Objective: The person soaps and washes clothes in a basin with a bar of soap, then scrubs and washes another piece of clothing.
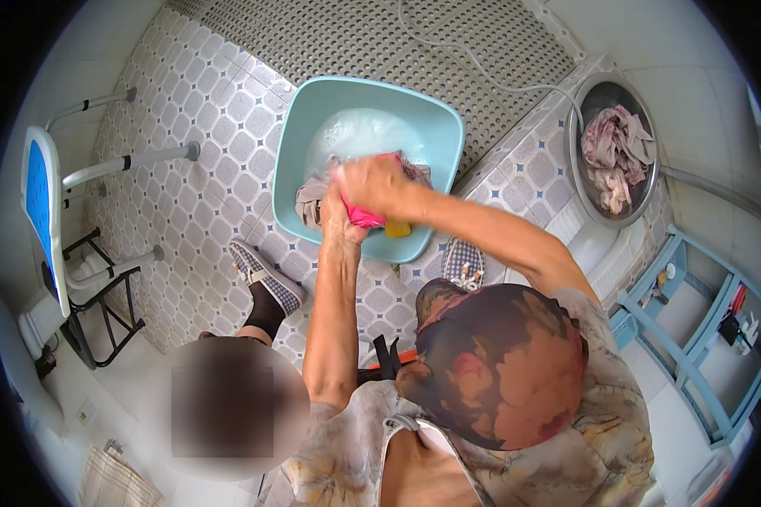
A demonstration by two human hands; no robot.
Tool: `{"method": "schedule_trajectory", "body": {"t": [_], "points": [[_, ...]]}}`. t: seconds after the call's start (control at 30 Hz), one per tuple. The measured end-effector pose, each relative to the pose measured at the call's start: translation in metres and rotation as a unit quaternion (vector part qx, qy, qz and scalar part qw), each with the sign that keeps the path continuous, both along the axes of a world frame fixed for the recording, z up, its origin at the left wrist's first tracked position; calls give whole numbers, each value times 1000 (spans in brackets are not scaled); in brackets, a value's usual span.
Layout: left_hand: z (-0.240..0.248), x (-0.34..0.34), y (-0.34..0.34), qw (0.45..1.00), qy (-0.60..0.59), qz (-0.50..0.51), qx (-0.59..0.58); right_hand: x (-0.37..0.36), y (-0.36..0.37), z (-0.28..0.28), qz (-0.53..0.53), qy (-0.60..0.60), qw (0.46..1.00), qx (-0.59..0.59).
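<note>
A light blue plastic basin (pixel 286 144) stands on the floor before me, holding sudsy water (pixel 355 131) and wet greyish-pink laundry (pixel 311 198). Over the basin both my hands are together on a bright pink cloth (pixel 365 217). My left hand (pixel 340 215) is closed on it from below. Blurred by motion, my right hand (pixel 376 188) is closed over the top, its fingers partly smeared. A yellow piece (pixel 397 229) shows under my right wrist; its kind is unclear.
To the right a metal bowl (pixel 577 160) holds more crumpled laundry (pixel 617 148), with a pale hose (pixel 482 72) running to it. A perforated mat (pixel 490 42) lies beyond the basin. A blue-seated shower chair (pixel 38 194) stands left, a blue shelf rack (pixel 693 355) right.
</note>
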State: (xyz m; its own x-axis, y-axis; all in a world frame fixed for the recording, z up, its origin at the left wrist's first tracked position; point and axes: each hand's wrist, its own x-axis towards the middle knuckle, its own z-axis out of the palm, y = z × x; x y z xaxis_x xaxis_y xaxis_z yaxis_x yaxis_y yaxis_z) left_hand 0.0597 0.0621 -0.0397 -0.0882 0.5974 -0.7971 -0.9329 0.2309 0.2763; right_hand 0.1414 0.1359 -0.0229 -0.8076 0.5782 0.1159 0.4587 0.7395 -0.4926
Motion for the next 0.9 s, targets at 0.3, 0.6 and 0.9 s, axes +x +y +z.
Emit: {"method": "schedule_trajectory", "body": {"t": [0.3, 0.6, 0.9], "points": [[6, 7, -8, 998, -35, -9, 45, 7, 47, -19, -20, -117, 993, 0], [-27, -19, -31, 993, 107, 43, 1, -3, -13, 20, 44, 195, 945, -257], [31, 26, -1, 997, -55, 17, -46, -5, 11, -6, 16, -81, 996, -21]]}}
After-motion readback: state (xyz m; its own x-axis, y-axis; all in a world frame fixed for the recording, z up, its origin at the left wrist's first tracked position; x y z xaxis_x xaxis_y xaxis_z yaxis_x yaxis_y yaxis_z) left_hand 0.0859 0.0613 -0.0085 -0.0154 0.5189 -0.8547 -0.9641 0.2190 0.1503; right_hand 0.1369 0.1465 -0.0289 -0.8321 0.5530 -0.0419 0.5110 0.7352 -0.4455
